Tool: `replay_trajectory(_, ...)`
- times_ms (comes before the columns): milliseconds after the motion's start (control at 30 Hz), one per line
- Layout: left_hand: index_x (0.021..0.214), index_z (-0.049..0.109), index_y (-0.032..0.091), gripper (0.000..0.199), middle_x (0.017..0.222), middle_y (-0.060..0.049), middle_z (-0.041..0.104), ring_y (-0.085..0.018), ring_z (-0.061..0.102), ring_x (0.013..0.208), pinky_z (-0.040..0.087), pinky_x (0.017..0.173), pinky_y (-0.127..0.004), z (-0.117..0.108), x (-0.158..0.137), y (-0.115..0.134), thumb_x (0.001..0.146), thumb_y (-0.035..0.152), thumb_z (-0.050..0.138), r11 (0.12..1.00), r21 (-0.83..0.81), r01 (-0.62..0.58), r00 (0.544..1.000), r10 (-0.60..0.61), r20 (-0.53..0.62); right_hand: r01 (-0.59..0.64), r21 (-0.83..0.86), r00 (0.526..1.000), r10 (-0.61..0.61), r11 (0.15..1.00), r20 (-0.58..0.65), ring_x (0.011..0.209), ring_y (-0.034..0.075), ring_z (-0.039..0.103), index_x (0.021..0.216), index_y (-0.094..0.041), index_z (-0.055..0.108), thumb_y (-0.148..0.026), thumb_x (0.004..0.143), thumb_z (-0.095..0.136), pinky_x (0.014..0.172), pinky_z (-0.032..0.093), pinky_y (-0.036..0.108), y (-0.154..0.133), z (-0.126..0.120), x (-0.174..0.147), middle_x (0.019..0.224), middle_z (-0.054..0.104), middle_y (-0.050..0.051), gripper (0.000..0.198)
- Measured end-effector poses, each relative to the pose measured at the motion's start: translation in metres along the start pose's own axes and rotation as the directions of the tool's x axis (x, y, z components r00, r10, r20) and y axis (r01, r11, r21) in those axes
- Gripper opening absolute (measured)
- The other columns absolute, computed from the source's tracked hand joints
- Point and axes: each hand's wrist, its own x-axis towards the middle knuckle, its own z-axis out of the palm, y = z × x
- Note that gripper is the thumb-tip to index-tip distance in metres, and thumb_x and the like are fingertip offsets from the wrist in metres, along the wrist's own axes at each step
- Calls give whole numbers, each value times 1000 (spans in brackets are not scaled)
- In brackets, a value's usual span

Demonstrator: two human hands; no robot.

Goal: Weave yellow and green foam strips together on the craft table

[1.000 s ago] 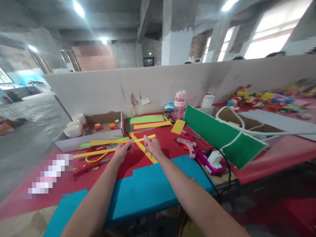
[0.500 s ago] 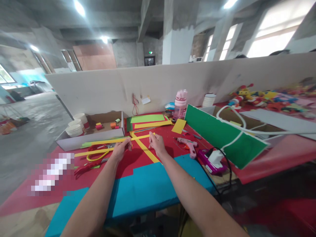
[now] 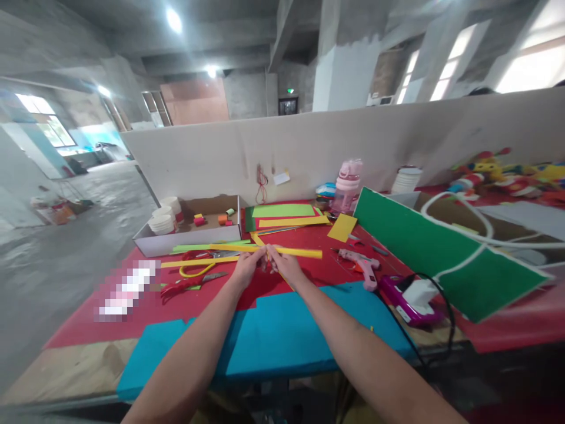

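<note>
My left hand (image 3: 248, 268) and my right hand (image 3: 286, 266) meet over the middle of the table, fingers pinched on a long yellow paper strip (image 3: 304, 253). Its ends stick out past both hands, to the left and to the right. Another yellow strip (image 3: 257, 239) lies slantwise beneath, partly hidden by the fingers. To the left of my hands are red-handled pliers (image 3: 176, 287), a yellow-handled tool (image 3: 196, 272) and further yellow and green strips (image 3: 189, 249). Right of them lies a pink glue gun (image 3: 359, 262).
A white box (image 3: 188, 238) with paper cups (image 3: 162, 221) and small coloured rolls stands at the back left. A green board (image 3: 424, 253), a purple power strip (image 3: 408, 301) and a pink bottle (image 3: 347, 185) are on the right. Blue sheeting (image 3: 282, 338) covers the front edge.
My hands, apart before with the strip stretching left, have come together at the strip's middle, and its end now points right. The camera has turned slightly left.
</note>
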Motion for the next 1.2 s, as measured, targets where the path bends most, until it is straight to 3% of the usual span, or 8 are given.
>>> replay_trajectory(133,50,56,15,45,42,0,51,-10,47,42,36,50,-25,-2,0,-1,78,49,60,997,77,-17,1000,16,16,-42,-69,998,39,997,-50,35,9,35,55,-22,47,-70,74,50,40,42,23,4,-1,2,38,34,-7,52)
replay_trajectory(267,48,56,15,47,40,-1,51,-10,45,40,34,48,-24,-12,1,5,81,49,57,994,92,-55,998,51,38,-82,-18,992,80,996,-97,34,9,35,51,-22,44,-67,72,55,39,42,23,-1,-7,2,37,32,-7,52)
replay_trajectory(600,43,57,16,49,37,-2,50,-9,44,40,36,49,-23,-30,3,11,81,46,55,985,127,-113,991,121,-57,-126,89,987,134,988,-90,36,7,33,51,-20,44,-61,70,62,43,43,22,-16,-16,-5,40,33,-7,49)
replay_trajectory(800,45,58,15,52,40,-3,52,-10,46,40,34,47,-24,-15,4,2,81,52,56,990,114,-87,996,86,10,-98,125,993,89,987,76,39,8,37,59,-20,49,-66,69,61,47,46,24,-13,-6,-5,45,40,-6,48)
replay_trajectory(1000,48,56,15,54,44,-3,53,-11,49,45,39,53,-25,-4,1,-1,81,57,53,981,172,-89,991,69,118,-118,121,993,118,986,9,37,7,36,58,-20,50,-65,68,61,41,42,22,2,-1,1,43,39,-7,48)
replay_trajectory(1200,53,57,15,45,49,-1,54,-10,49,49,38,54,-24,-6,0,1,81,50,58,970,183,-160,981,136,138,-174,130,984,168,976,55,35,6,33,53,-19,48,-59,69,62,40,41,22,3,-4,1,40,36,-7,45)
